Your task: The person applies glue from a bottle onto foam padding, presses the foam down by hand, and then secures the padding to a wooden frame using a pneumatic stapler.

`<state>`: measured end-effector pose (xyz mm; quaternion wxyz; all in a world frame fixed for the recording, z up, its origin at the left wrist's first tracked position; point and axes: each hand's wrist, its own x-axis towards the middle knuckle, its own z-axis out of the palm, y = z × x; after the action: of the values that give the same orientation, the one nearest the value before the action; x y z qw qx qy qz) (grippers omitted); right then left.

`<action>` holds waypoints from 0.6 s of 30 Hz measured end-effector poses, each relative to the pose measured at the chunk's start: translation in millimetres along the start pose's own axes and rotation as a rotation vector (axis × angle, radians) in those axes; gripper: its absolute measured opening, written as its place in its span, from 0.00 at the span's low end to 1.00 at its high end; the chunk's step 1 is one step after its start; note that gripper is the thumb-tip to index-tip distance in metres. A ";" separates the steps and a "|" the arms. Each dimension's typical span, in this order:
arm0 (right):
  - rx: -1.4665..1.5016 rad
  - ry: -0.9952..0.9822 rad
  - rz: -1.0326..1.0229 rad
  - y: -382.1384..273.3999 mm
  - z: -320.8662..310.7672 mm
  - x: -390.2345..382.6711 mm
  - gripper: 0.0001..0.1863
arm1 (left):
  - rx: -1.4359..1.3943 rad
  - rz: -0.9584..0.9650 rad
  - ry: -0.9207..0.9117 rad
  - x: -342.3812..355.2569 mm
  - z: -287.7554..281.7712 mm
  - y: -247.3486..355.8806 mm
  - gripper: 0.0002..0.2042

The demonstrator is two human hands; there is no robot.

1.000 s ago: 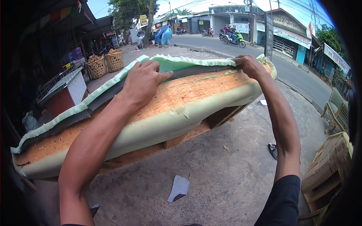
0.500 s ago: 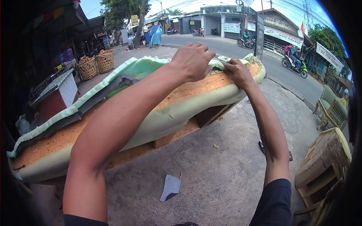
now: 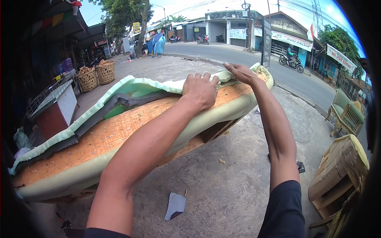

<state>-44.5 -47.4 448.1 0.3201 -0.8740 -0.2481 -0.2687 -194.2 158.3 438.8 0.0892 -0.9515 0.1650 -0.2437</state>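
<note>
A long wooden sofa frame [image 3: 115, 125] lies slanted before me, its pale green foam padding [image 3: 75, 172] wrapped round the near side. Along the far side runs a strip of light green foam [image 3: 95, 102] with a wavy cut edge, and a dark grey cloth [image 3: 104, 111] lies under it. My left hand [image 3: 199, 90] has its fingers curled over the foam strip, gripping it near the middle of the frame. Farther right, my right hand [image 3: 244, 74] lies on the foam near the frame's end, fingers stretched out and holding nothing.
A grey scrap [image 3: 175, 206] lies on the concrete floor [image 3: 222, 198]. Wooden furniture frames [image 3: 337, 174] and a green padded chair [image 3: 344, 109] stand at the right. Woven baskets [image 3: 106, 73] and a red-and-white cabinet [image 3: 55, 105] are at the left. Beyond runs a road with a motorcycle [image 3: 291, 62].
My left hand has come down and now grips the foam strip. My right hand has gone from bent fingers to stretched ones, slightly to the left. The view has shifted a little.
</note>
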 end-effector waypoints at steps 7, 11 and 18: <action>-0.232 -0.059 -0.006 26.8 12.7 -37.9 0.37 | -0.304 -0.238 -0.176 40.4 -37.4 6.3 0.28; -0.208 -0.087 -0.033 11.4 24.2 -41.1 0.37 | -0.200 -0.151 -0.219 104.5 -43.6 -12.0 0.29; 0.202 0.041 0.040 39.4 4.3 -47.0 0.32 | -0.415 -0.147 -0.219 118.3 38.4 27.6 0.28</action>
<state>-53.6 -83.2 399.0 0.4170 -0.8363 -0.2500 -0.2536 -85.0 93.8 450.0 -0.1088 -0.9797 0.1310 -0.1058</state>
